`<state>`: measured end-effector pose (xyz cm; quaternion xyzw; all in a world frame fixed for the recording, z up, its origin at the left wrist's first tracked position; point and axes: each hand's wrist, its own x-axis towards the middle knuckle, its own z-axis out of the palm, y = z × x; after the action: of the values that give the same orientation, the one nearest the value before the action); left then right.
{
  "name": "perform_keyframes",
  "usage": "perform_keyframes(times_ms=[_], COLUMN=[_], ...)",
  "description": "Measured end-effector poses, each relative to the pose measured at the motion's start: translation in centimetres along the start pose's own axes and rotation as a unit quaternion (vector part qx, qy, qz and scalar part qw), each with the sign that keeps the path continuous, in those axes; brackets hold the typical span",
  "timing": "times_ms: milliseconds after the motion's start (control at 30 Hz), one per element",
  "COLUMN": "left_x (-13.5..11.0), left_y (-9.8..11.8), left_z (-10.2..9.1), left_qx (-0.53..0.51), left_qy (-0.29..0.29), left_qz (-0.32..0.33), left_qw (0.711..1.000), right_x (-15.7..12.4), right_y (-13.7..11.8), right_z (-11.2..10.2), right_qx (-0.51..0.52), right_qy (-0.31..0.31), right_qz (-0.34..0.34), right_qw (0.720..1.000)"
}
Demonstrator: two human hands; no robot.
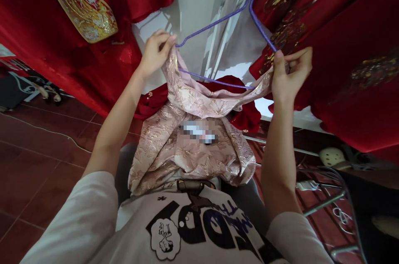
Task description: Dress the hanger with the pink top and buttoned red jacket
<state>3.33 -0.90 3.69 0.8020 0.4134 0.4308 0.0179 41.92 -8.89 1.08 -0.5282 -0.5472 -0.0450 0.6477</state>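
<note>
A pink brocade garment (152,147) with a shiny gold pattern drapes over my lap, its upper edge lifted in front of me. My left hand (158,50) pinches the garment at its left shoulder, close to the left end of a purple hanger (215,22). At the other shoulder my right hand (289,70) grips the garment by the hanger's right end, fingers closed. The hanger's lower bar crosses behind the garment's neckline. Its hook runs out of view at the top. A blurred-out patch (199,132) covers part of the garment's middle.
Red garments with gold decoration (99,18) hang at the left, and more red cloth (349,68) hangs at the right. A metal-framed chair (346,197) stands at the lower right, near a pale clog (332,156). A thin cable (52,131) lies on the tiled floor (40,164).
</note>
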Motion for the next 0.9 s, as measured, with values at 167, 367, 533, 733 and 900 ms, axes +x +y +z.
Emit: perform_keyframes(times_ms=[167,367,533,733,900], left_x=[2.7,-2.1,-10.9,-15.0,-11.9], left_y=[2.8,-3.4,-8.1,-7.9,-6.0], left_z=[-0.5,-1.4,-1.9,-2.3,-2.5], left_qx=[-0.092,-0.158,-0.097,0.042,0.153], left_qy=[-0.092,-0.096,-0.282,-0.307,-0.200], left_qz=[-0.009,-0.300,-0.312,-0.207,-0.226], left_qw=[0.992,0.936,0.902,0.928,0.941], right_x=[-0.1,0.0,0.2,0.2,0.1], right_y=[0.4,0.1,0.5,0.7,0.6], right_z=[0.2,0.1,0.2,0.4,0.2], right_qx=[0.018,0.011,-0.004,-0.007,0.002], right_qy=[0.004,-0.006,-0.015,-0.019,-0.014], right_qz=[-0.007,-0.001,0.007,0.045,0.016], right_qw=[1.000,1.000,1.000,0.999,1.000])
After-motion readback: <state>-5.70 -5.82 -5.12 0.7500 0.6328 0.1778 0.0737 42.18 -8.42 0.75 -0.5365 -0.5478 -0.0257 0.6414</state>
